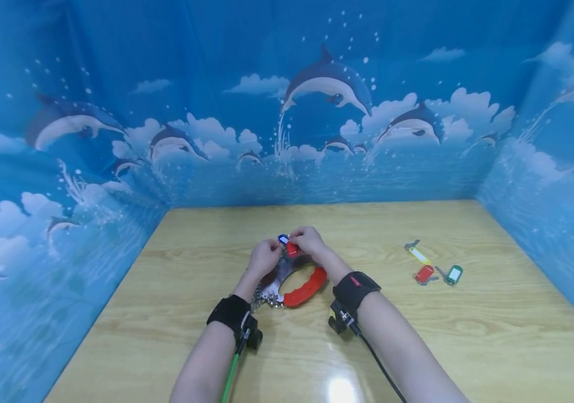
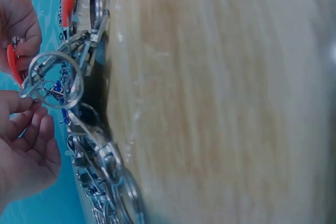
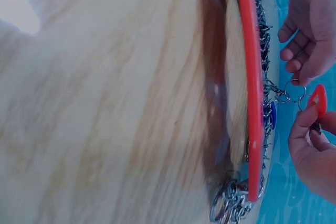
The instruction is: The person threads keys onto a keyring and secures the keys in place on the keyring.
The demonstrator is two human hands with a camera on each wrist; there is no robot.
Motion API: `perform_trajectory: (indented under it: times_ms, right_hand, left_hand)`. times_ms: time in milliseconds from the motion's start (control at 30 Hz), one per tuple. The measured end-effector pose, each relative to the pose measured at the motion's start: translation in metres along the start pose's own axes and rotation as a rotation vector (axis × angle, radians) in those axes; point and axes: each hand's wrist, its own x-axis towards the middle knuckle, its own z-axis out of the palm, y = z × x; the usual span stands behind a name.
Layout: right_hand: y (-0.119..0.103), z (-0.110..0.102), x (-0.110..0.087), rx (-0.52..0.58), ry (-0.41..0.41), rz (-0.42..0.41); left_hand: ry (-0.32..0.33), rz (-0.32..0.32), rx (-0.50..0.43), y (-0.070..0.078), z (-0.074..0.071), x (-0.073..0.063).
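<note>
Over the far edge of an oval ring with a red grip [image 1: 307,290], both hands meet at small metal rings. My right hand [image 1: 311,242] pinches a red key tag [image 3: 321,100] between thumb and fingers. A thin split ring [image 3: 302,98] hangs from that tag. At its other side, the fingertips of my left hand [image 1: 264,256] pinch a small metal ring [image 3: 295,82] linked toward the oval ring's edge. A blue key tag [image 1: 283,239] with a white label lies just behind the red one. Metal clasps and rings [image 2: 105,166] crowd the oval ring's border.
On the wooden table [image 1: 493,336] to the right lie a yellow key tag [image 1: 419,256], another red key tag [image 1: 424,273] and a green key tag [image 1: 453,274], each with a key. A blue dolphin-print curtain [image 1: 246,184] encloses the table's back and sides.
</note>
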Motion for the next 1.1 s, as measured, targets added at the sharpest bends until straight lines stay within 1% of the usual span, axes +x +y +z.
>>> perform_trajectory:
  times_ms: [33, 67, 133, 167, 233, 267, 300, 333, 400, 467, 500, 567, 633, 667, 733, 767, 800, 833, 867, 933, 967, 1000, 1067, 1100]
  right_hand:
    - [-0.014, 0.002, -0.009, -0.02, 0.011, 0.043]
    - [-0.025, 0.003, -0.018, -0.018, 0.011, 0.048]
    - [-0.06, 0.01, -0.045, -0.087, 0.029, 0.096]
    - [-0.064, 0.013, -0.046, -0.104, 0.032, 0.11]
    - [-0.077, 0.018, -0.056, -0.115, 0.027, 0.108]
    - [-0.08, 0.021, -0.058, -0.114, 0.031, 0.103]
    - [-0.08, 0.024, -0.057, -0.115, 0.042, 0.097]
    - [-0.079, 0.028, -0.055, -0.105, 0.055, 0.109]
    - [-0.076, 0.032, -0.051, -0.064, 0.078, 0.109]
    - [-0.048, 0.038, -0.025, 0.004, 0.1, 0.109]
    - [-0.032, 0.039, -0.01, 0.061, 0.093, 0.125]
    - [0.006, 0.042, 0.024, 0.203, 0.078, 0.156]
    - [0.047, 0.043, 0.062, 0.333, 0.056, 0.176]
    - [0.053, 0.042, 0.068, 0.379, 0.044, 0.19]
    - [0.052, 0.039, 0.068, 0.428, 0.028, 0.203]
    - [0.049, 0.037, 0.064, 0.428, 0.008, 0.175]
    - [0.038, 0.036, 0.054, 0.389, 0.01, 0.162]
    - [0.023, 0.035, 0.04, 0.349, 0.012, 0.153]
    - [0.006, 0.033, 0.023, 0.273, 0.014, 0.142]
    - [-0.025, 0.03, -0.008, 0.072, 0.036, 0.092]
    - [-0.038, 0.028, -0.023, -0.046, 0.048, 0.059]
    - [-0.054, 0.026, -0.038, -0.158, 0.061, 0.058]
    - [-0.068, 0.019, -0.059, -0.306, 0.061, -0.01]
    - [-0.072, 0.015, -0.065, -0.345, 0.061, -0.034]
  left_hand:
    - [0.002, -0.008, 0.005, 0.0, 0.0, 0.0]
    - [0.004, -0.02, 0.012, 0.0, -0.001, 0.0]
    - [0.004, -0.047, 0.036, 0.001, -0.002, -0.001]
    - [0.006, -0.067, 0.052, 0.001, -0.003, -0.002]
    - [0.009, -0.1, 0.082, 0.0, -0.005, -0.003]
    - [0.013, -0.114, 0.098, 0.0, -0.005, -0.003]
    - [0.019, -0.127, 0.111, -0.001, -0.006, -0.004]
    - [0.024, -0.14, 0.125, -0.002, -0.006, -0.004]
    - [0.029, -0.158, 0.141, -0.005, -0.007, -0.005]
    - [0.032, -0.17, 0.152, -0.008, -0.008, -0.005]
    - [0.029, -0.177, 0.15, -0.01, -0.009, -0.005]
    - [0.029, -0.178, 0.159, -0.012, -0.012, -0.006]
    - [0.031, -0.187, 0.159, -0.014, -0.014, -0.006]
    - [0.032, -0.194, 0.154, -0.015, -0.014, -0.006]
    - [0.039, -0.206, 0.156, -0.017, -0.016, -0.006]
    - [0.04, -0.219, 0.151, -0.017, -0.017, -0.006]
    - [0.045, -0.236, 0.16, -0.018, -0.018, -0.006]
    - [0.048, -0.25, 0.175, -0.019, -0.019, -0.006]
    - [0.048, -0.265, 0.192, -0.02, -0.02, -0.006]
    - [0.052, -0.286, 0.237, -0.022, -0.023, -0.007]
    - [0.05, -0.297, 0.257, -0.023, -0.025, -0.008]
    - [0.042, -0.308, 0.277, -0.024, -0.027, -0.009]
    - [0.003, -0.326, 0.295, -0.028, -0.031, -0.012]
    - [-0.02, -0.332, 0.307, -0.029, -0.034, -0.013]
